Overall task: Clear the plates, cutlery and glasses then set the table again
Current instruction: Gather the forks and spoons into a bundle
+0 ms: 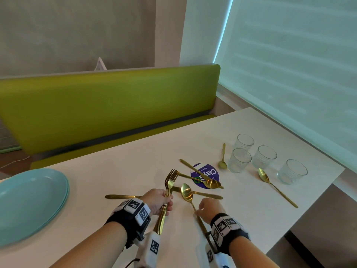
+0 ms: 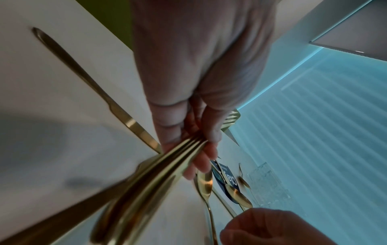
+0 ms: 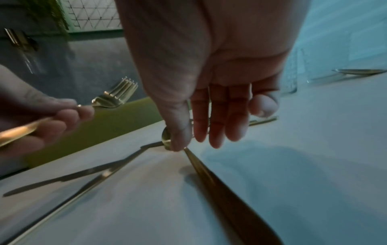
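My left hand (image 1: 167, 201) grips a bundle of gold forks (image 1: 171, 179) by their handles, tines pointing away; the left wrist view shows the forks (image 2: 157, 174) running under my curled fingers (image 2: 201, 159). My right hand (image 1: 199, 209) pinches the thin handle of a gold spoon (image 1: 187, 191), thumb (image 3: 178, 140) on the handle (image 3: 220, 185) and the other fingers nearly straight. The spoon's bowl lies over a gold knife (image 1: 206, 195). Another knife (image 1: 123, 196) lies left of my left hand. Two more spoons (image 1: 212, 183) cross on a blue round sticker (image 1: 210, 172).
Stacked teal plates (image 1: 29, 206) sit at the left end of the white table (image 1: 116, 171). Several clear glasses (image 1: 239, 160) stand at the far right, with a small spoon (image 1: 223, 163) and a long spoon (image 1: 264, 176) beside them. A green bench (image 1: 108, 105) runs behind the table.
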A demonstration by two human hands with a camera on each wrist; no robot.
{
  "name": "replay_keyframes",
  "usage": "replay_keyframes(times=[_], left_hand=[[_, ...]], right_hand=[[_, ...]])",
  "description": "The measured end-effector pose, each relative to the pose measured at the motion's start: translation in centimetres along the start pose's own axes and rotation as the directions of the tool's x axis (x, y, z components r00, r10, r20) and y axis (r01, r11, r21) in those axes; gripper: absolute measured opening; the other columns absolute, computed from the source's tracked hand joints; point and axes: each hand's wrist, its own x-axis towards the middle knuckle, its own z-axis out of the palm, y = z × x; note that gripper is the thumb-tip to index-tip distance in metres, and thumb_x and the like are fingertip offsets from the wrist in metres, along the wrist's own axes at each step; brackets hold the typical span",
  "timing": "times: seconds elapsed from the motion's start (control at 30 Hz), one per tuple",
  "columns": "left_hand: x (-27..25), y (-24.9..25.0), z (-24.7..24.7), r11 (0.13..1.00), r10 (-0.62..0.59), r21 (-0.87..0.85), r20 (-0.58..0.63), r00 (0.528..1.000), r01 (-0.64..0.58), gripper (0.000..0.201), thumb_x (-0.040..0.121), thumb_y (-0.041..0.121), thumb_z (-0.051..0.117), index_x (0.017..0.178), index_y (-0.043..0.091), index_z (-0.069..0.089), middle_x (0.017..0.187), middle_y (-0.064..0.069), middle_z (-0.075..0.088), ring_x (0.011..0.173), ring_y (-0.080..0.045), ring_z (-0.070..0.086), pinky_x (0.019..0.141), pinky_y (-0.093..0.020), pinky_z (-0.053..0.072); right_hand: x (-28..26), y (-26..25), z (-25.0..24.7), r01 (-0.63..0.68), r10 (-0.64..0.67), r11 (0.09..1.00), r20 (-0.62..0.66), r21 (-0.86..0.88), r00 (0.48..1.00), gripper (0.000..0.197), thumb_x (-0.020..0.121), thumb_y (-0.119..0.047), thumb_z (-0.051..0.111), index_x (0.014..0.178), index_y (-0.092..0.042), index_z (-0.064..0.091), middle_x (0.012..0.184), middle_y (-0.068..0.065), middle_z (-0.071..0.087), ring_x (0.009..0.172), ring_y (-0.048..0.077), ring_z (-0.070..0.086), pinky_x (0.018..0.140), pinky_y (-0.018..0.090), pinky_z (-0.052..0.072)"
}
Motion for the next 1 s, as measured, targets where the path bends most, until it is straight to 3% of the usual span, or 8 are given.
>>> replay_keyframes(times=[0.1, 0.33, 0.4, 0.47, 0.6, 0.7, 0.8, 1.0], left_hand=[[0.8, 0.2, 0.2, 0.999, -0.007, -0.033, -0.005, 1.000, 0.007, 0.010, 0.095, 0.005, 0.049, 0.088, 0.007, 0.056, 0.079, -0.009, 0.059, 0.067, -0.018, 0.059, 0.065, -0.030, 0.054], [2.5, 0.2, 0.8, 0.994, -0.046, -0.100, -0.018, 0.999, 0.044, 0.006, 0.094, 0.003, 0.050, 0.092, 0.004, 0.055, 0.081, -0.012, 0.060, 0.069, -0.022, 0.061, 0.073, -0.037, 0.055], [3.0, 0.3, 1.0, 0.992, -0.053, -0.114, -0.025, 0.998, 0.050, 0.006, 0.094, 0.003, 0.049, 0.093, 0.004, 0.055, 0.083, -0.013, 0.060, 0.070, -0.022, 0.061, 0.073, -0.037, 0.055], [3.2, 0.6, 1.2, 0.990, -0.050, -0.137, -0.035, 0.998, 0.045, 0.005, 0.094, 0.003, 0.049, 0.093, 0.004, 0.054, 0.081, -0.013, 0.060, 0.068, -0.022, 0.061, 0.069, -0.035, 0.055], [3.9, 1.2, 1.5, 0.986, -0.025, -0.164, -0.062, 0.998, 0.014, 0.006, 0.095, 0.008, 0.051, 0.090, 0.005, 0.054, 0.080, -0.010, 0.059, 0.065, -0.019, 0.060, 0.062, -0.031, 0.056], [4.2, 1.7, 1.7, 0.981, -0.008, -0.193, -0.044, 0.999, -0.001, 0.006, 0.094, 0.011, 0.053, 0.092, 0.006, 0.055, 0.081, -0.009, 0.060, 0.067, -0.019, 0.062, 0.065, -0.032, 0.056], [4.4, 2.4, 1.9, 0.968, 0.019, -0.250, 0.011, 1.000, -0.015, 0.006, 0.093, 0.011, 0.054, 0.090, 0.006, 0.056, 0.079, -0.009, 0.062, 0.066, -0.018, 0.063, 0.062, -0.030, 0.057], [4.4, 3.5, 1.6, 0.954, 0.078, -0.296, 0.068, 0.995, -0.055, 0.009, 0.094, 0.009, 0.051, 0.095, 0.007, 0.059, 0.073, -0.008, 0.064, 0.056, -0.016, 0.066, 0.055, -0.028, 0.055]], right_hand=[[0.9, 0.0, 0.8, -0.041, 0.042, 0.999, 0.025, -0.014, 0.999, 0.034, 0.085, -0.034, 0.062, 0.112, -0.014, 0.062, 0.112, 0.003, 0.066, 0.105, 0.018, 0.062, 0.091, 0.029, 0.052], [2.2, 0.3, 1.4, -0.029, 0.028, 0.999, 0.055, 0.023, 0.998, 0.024, 0.085, -0.025, 0.059, 0.103, -0.011, 0.067, 0.101, 0.003, 0.068, 0.096, 0.017, 0.064, 0.086, 0.027, 0.054], [2.5, 0.6, 1.2, -0.022, 0.018, 0.998, 0.072, 0.061, 0.997, 0.013, 0.086, -0.025, 0.059, 0.086, -0.014, 0.066, 0.088, 0.000, 0.064, 0.088, 0.015, 0.060, 0.087, 0.026, 0.053], [2.9, 1.0, 1.0, -0.020, 0.010, 0.983, 0.056, 0.182, 0.998, 0.020, 0.086, -0.024, 0.062, 0.067, -0.020, 0.056, 0.080, -0.003, 0.062, 0.080, 0.011, 0.057, 0.081, 0.025, 0.054], [3.1, 0.6, -0.8, 0.022, -0.021, 0.884, -0.006, 0.468, 1.000, 0.020, 0.086, -0.024, 0.066, 0.067, -0.021, 0.058, 0.073, -0.005, 0.061, 0.065, 0.008, 0.053, 0.061, 0.018, 0.046], [3.1, -0.7, -2.6, 0.026, -0.092, 0.694, 0.052, 0.719, 0.994, 0.015, 0.088, -0.021, 0.064, 0.073, -0.016, 0.063, 0.069, 0.003, 0.058, 0.050, 0.009, 0.046, 0.049, 0.018, 0.039], [3.1, -2.1, -3.3, 0.000, -0.172, 0.547, 0.113, 0.837, 0.979, 0.015, 0.090, -0.017, 0.061, 0.077, -0.011, 0.064, 0.070, 0.008, 0.059, 0.045, 0.008, 0.043, 0.044, 0.017, 0.036], [3.8, -3.6, -3.1, -0.025, -0.215, 0.543, 0.167, 0.839, 0.962, 0.014, 0.089, -0.015, 0.062, 0.076, -0.011, 0.064, 0.055, -0.002, 0.058, 0.043, 0.007, 0.041, 0.044, 0.017, 0.035]])
